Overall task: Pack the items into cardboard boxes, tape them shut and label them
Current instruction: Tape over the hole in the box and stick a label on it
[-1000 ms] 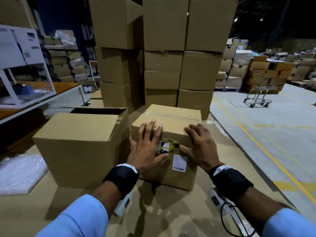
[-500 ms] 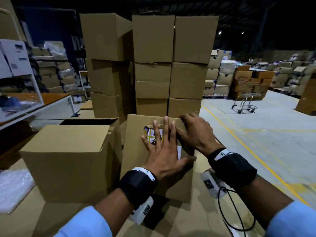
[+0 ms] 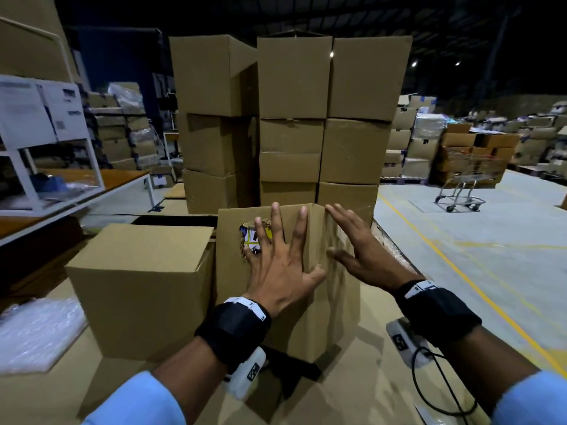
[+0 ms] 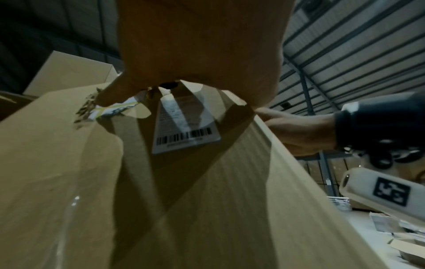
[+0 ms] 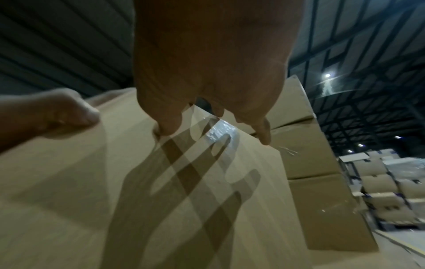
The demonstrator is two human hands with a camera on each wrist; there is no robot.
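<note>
A sealed cardboard box (image 3: 233, 271) stands on end on the cardboard-covered bench in the head view. My left hand (image 3: 276, 256) presses flat on its near face with fingers spread, partly covering a torn hole (image 3: 250, 237) that shows yellow and white print. In the left wrist view, a white barcode label (image 4: 184, 127) lies on that face of the box (image 4: 69, 163) under my left hand (image 4: 197, 45). My right hand (image 3: 352, 250) lies flat with straight fingers on the box's right face. Clear tape (image 5: 218, 131) shines there under my right hand (image 5: 211, 63).
A closed cardboard box (image 3: 138, 286) stands just left, touching or nearly so, with an open box (image 3: 171, 220) behind it. A tall stack of boxes (image 3: 291, 118) rises behind. Bubble wrap (image 3: 36, 332) lies at far left; a white shelf (image 3: 46, 142) and a trolley (image 3: 460, 191) stand beyond.
The box has been tipped up from lying flat onto its end. My left hand slid up over the labelled face, and my right hand moved onto the right side face.
</note>
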